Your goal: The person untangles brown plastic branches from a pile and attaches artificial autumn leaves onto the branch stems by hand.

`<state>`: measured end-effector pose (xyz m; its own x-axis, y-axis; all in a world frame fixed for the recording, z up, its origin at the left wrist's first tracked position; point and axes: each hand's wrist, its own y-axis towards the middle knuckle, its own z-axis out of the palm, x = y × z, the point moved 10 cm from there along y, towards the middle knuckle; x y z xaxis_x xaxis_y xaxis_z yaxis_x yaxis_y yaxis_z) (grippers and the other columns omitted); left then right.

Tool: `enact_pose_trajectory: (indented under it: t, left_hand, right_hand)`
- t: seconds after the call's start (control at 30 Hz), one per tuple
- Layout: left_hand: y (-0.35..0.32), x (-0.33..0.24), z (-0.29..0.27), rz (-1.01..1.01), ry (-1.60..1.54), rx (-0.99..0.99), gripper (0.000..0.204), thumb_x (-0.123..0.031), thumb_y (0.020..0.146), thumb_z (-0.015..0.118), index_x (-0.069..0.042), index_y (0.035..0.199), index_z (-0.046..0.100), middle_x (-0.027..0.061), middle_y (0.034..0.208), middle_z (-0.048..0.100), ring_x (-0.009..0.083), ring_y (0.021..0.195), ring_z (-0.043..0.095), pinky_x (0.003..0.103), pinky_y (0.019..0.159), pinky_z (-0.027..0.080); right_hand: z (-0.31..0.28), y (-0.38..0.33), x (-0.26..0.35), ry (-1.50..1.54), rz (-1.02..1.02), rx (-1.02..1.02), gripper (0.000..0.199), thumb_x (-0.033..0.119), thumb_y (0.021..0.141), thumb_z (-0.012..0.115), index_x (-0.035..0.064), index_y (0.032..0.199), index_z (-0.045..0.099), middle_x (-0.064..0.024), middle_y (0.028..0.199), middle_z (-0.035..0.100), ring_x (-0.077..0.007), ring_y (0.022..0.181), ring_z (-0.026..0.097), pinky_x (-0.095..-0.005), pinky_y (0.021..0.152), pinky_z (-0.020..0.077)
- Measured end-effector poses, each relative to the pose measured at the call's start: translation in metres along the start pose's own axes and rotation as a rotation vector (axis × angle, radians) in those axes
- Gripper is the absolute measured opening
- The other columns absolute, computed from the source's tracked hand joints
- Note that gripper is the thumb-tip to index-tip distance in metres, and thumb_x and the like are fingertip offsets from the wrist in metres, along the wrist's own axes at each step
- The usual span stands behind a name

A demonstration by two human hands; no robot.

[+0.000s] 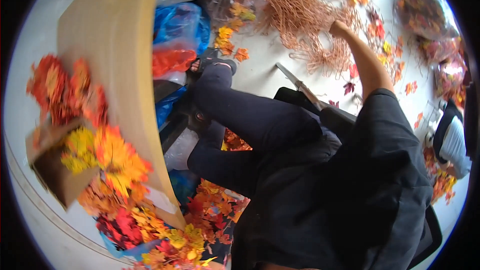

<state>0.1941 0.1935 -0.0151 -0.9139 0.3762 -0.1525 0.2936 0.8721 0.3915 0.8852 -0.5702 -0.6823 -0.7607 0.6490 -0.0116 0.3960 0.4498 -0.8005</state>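
My right arm stretches out to the far side, and my right hand [340, 29] is at a tangled heap of thin brown cords [295, 12] on the floor. The hand looks closed among the strands; its fingertips are hidden. My left hand is out of view; only a sliver of skin shows at the lower edge, below my black shirt. To the left, bunches of orange, red and yellow artificial maple leaves [120, 160] lie on the tan tabletop [112, 35], beside an open cardboard box [55, 170].
Loose artificial leaves [241, 54] dot the floor. Blue and red plastic bags [180, 25] sit beside the table. A clear bag of leaves [425, 7] stands at the far right. A metal bar [297, 82] juts out beside my seat. Another person [452, 140] is at the right edge.
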Motion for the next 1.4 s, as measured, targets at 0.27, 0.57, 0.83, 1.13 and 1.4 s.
enact_pose_trajectory:
  t: [0.27, 0.57, 0.83, 1.13, 1.4]
  left_hand:
    - [0.033, -0.171, 0.101, 0.081, 0.053, 0.249, 0.025, -0.017, 0.084, 0.053, 0.005, 0.096, 0.057, 0.0145, 0.088, 0.061, 0.0216, 0.075, 0.059, 0.031, 0.064, 0.047]
    - [-0.01, -0.256, 0.156, 0.071, 0.13, 0.477, 0.024, -0.016, 0.085, 0.052, 0.005, 0.097, 0.057, 0.0141, 0.087, 0.061, 0.0206, 0.073, 0.059, 0.03, 0.064, 0.047]
    - [-0.083, -0.264, 0.166, -0.064, 0.121, 0.542, 0.024, -0.016, 0.085, 0.051, 0.004, 0.097, 0.056, 0.0139, 0.086, 0.061, 0.0196, 0.072, 0.059, 0.029, 0.063, 0.047]
    - [-0.169, -0.215, 0.169, -0.318, 0.008, 0.685, 0.023, -0.016, 0.086, 0.049, 0.004, 0.097, 0.056, 0.0135, 0.085, 0.062, 0.0185, 0.07, 0.059, 0.028, 0.062, 0.046]
    - [-0.258, -0.177, 0.199, -0.549, -0.2, 0.827, 0.023, -0.015, 0.086, 0.048, 0.003, 0.097, 0.056, 0.0132, 0.084, 0.062, 0.0176, 0.069, 0.058, 0.028, 0.062, 0.046]
  right_hand:
    - [0.162, -0.036, 0.07, 1.358, 0.785, 0.069, 0.021, 0.02, 0.073, 0.055, 0.0027, 0.072, 0.066, -0.0151, 0.069, 0.064, -0.0252, 0.067, 0.064, -0.0351, 0.063, 0.0494]
    - [0.271, -0.024, 0.085, 1.662, 0.998, -0.082, 0.029, 0.027, 0.073, 0.059, 0.0075, 0.092, 0.066, -0.0119, 0.089, 0.065, -0.0224, 0.089, 0.059, -0.0301, 0.078, 0.0445]
    - [0.291, 0.022, 0.113, 1.99, 1.072, -0.182, 0.021, 0.018, 0.07, 0.061, 0.0103, 0.089, 0.066, -0.0057, 0.091, 0.065, -0.0193, 0.083, 0.059, -0.0323, 0.075, 0.0451]
    - [0.11, -0.172, -0.027, 1.106, 1.109, -0.631, 0.022, 0.022, 0.077, 0.052, 0.0033, 0.081, 0.063, -0.02, 0.078, 0.061, -0.0352, 0.076, 0.06, -0.0421, 0.071, 0.0467]
    - [-0.23, -0.333, -0.08, 1.444, 0.419, -1.467, 0.018, 0.002, 0.082, 0.047, -0.0001, 0.089, 0.064, 0.0073, 0.063, 0.052, 0.0015, 0.051, 0.035, -0.0152, 0.046, 0.0254]
